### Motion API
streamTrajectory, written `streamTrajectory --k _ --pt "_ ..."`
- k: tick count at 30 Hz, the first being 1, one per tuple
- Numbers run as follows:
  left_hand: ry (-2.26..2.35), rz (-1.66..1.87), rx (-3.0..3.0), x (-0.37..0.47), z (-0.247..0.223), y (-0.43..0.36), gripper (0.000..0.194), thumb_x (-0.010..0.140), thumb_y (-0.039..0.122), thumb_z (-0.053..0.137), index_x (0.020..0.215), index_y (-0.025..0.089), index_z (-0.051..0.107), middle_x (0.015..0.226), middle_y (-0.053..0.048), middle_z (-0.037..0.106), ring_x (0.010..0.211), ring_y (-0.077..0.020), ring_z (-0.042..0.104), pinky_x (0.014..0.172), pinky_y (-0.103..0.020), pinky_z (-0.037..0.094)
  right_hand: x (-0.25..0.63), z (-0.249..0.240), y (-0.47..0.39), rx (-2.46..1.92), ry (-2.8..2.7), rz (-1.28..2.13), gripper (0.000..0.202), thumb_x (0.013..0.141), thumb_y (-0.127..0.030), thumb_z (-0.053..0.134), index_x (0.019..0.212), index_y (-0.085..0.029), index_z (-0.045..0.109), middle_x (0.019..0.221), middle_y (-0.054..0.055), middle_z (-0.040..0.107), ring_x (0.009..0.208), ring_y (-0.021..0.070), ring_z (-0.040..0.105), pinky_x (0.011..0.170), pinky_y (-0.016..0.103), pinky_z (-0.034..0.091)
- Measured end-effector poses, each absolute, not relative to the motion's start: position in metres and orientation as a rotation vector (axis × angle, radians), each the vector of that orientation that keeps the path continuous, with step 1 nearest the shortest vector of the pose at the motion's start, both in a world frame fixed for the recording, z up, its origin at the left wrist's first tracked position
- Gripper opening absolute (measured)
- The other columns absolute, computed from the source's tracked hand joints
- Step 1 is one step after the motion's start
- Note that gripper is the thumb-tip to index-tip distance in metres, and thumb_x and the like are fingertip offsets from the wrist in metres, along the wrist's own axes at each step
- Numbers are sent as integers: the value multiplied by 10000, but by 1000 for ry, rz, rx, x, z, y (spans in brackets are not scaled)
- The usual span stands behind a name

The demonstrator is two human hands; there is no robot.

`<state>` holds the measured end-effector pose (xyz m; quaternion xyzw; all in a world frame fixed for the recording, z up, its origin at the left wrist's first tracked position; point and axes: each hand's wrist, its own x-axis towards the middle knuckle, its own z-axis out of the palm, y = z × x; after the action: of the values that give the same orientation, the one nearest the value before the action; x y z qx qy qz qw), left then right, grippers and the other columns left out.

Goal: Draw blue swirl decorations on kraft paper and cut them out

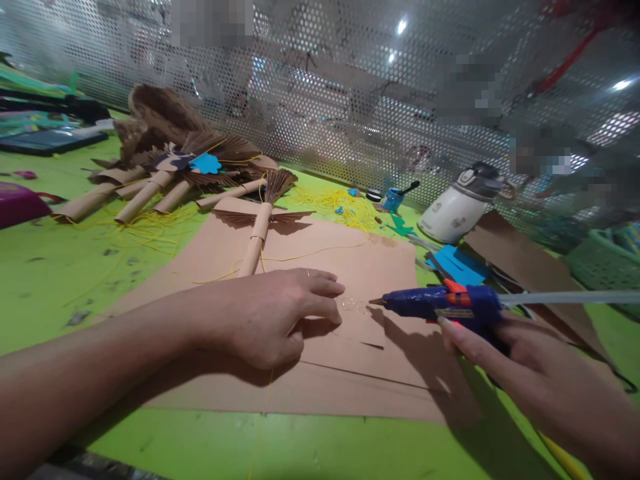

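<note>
Head view: gluing, I judge; right hand [530, 370] curled round dark-blue plastic glue gun [440, 303], trigger squeeze unclear, nozzle near clear shiny glue beads [349, 304] on flat brown paper sheet [360, 399], left hand [273, 313] resting there, fingers slightly spread; next move calls for steady paper

White lidded bottle [449, 212], green basket [597, 267], perforated metal panel [310, 123]
</note>
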<state>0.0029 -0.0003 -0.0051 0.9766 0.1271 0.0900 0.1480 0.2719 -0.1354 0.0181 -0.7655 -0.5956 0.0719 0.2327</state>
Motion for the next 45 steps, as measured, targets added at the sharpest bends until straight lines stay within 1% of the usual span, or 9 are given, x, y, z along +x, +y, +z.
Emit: streamTrajectory --k 6,8,12,16,20,22,30,34,45 --pt "363 261 2812 2 -5 0 468 708 2 529 1069 208 745 1399 -108 649 1348 -359 565 1059 -441 526 268 17 -131 -1955 -1752 327 406 904 -562 566 692 -293 784 684 26 786 626 230 691 626 331 556" --pt "361 251 2809 1 -5 0 468 718 7 531 1078 210 750 1427 -107 633 1364 -354 556 1074 -438 525 265 16 -129 -1908 -1732 368 378 907 -555 578 778 -302 827 764 29 824 705 249 736 733 351 599" --pt "368 191 2803 2 -3 0 489 735 3 541 1124 205 758 1487 -117 592 1415 -327 523 1116 -413 509 258 12 -129 -1903 -1624 391 350 879 -555 610 794 -317 852 639 17 779 763 275 763 875 387 606" --pt "367 171 2806 2 -1 0 491 735 6 560 1140 196 760 1504 -126 580 1418 -337 523 1120 -413 511 258 10 -129 -1925 -1640 434 375 888 -563 598 857 -302 866 688 25 798 643 238 721 704 345 609" --pt "370 185 2803 3 -1 -1 488 725 -9 553 1120 191 759 1461 -128 609 1414 -341 524 1128 -424 507 264 10 -127 -1960 -1715 364 394 894 -555 596 721 -272 807 506 2 687 432 187 575 508 316 542" --pt "365 190 2803 3 0 -1 471 726 -13 549 1097 187 761 1412 -135 639 1411 -340 527 1130 -428 504 267 10 -126 -1975 -1736 299 402 891 -551 596 675 -264 778 432 -11 624 408 194 565 512 331 552" --pt "357 204 2801 3 -1 0 505 723 -31 550 1130 179 763 1469 -143 605 1410 -361 527 1118 -444 513 266 16 -121 -1919 -1813 316 390 897 -510 568 673 -271 780 592 23 764 507 223 681 521 319 573" --pt "351 234 2798 3 -3 0 456 721 -21 551 1063 195 762 1431 -119 637 1378 -372 553 1098 -458 525 267 17 -121 -1934 -1832 315 454 906 -530 550 544 -289 682 440 1 638 399 206 565 425 321 471" --pt "355 254 2803 2 -3 -1 457 724 -2 538 1068 206 755 1406 -112 647 1329 -362 579 1049 -451 531 271 10 -131 -2092 -1674 129 496 892 -556 536 486 -275 490 474 -36 380 427 153 384 425 325 285"
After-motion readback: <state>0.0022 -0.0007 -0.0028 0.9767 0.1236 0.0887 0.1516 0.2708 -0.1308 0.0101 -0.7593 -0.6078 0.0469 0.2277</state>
